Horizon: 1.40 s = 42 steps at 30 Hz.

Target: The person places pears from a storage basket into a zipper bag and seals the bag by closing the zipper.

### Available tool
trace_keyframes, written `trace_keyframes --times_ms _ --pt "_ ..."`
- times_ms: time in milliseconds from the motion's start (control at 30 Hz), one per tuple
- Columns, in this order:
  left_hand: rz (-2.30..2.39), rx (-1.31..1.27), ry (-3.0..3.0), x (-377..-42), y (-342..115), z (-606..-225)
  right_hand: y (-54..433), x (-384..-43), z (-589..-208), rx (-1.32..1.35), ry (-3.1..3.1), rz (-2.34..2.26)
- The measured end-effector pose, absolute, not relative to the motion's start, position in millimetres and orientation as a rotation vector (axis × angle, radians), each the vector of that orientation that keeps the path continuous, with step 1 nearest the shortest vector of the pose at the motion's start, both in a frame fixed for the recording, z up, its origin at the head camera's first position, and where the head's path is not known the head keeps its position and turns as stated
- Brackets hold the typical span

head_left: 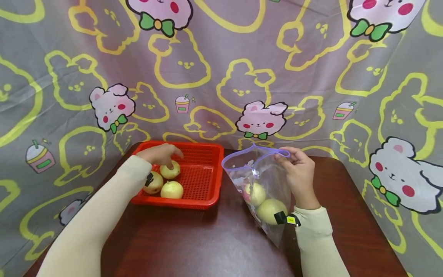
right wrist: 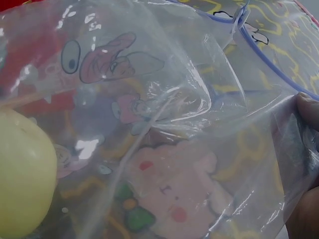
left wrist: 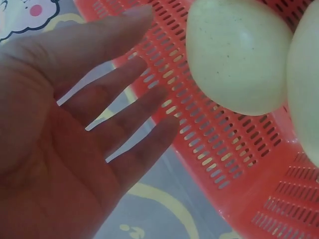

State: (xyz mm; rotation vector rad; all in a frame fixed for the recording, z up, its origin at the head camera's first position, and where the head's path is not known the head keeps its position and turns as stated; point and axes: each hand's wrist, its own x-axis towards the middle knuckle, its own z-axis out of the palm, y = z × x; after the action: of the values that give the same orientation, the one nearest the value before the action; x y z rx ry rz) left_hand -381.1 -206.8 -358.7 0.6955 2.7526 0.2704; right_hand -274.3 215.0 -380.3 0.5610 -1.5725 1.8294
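Note:
My left hand (head_left: 160, 154) hovers over the left part of the red basket (head_left: 216, 192), fingers spread and holding nothing. Below it lie three pale yellow fruits that look like pears; the back pear (head_left: 170, 170) is nearest. In the left wrist view a speckled pear (left wrist: 239, 57) sits apart from the fingertips (left wrist: 144, 20). My right hand (head_left: 300, 171) pinches the purple-edged rim of a clear zip bag (head_left: 242, 179) at its right corner. The bag's mouth gapes, and inside are two fruits, a smaller one (head_left: 255, 193) above a larger one (head_left: 271, 211).
Both basket and bag are on a dark brown table (head_left: 207, 238). A cartoon-printed curtain (head_left: 214, 88) encloses the back and both sides. The basket's perforated wall (left wrist: 219, 164) rises beside the pears.

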Motion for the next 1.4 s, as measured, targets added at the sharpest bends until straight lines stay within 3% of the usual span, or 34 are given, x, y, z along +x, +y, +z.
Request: trace_keyframes --times_ms 367,1400 --pt "0.085 0.616 2.639 -397.2 -198.7 -373.4 215.0 -275.3 -380.3 0.554 -1.586 1.829" --pt "0.218 0.472 2.707 -396.3 -217.9 -389.5 216.0 -274.0 -379.8 0.603 -1.56 1.845"
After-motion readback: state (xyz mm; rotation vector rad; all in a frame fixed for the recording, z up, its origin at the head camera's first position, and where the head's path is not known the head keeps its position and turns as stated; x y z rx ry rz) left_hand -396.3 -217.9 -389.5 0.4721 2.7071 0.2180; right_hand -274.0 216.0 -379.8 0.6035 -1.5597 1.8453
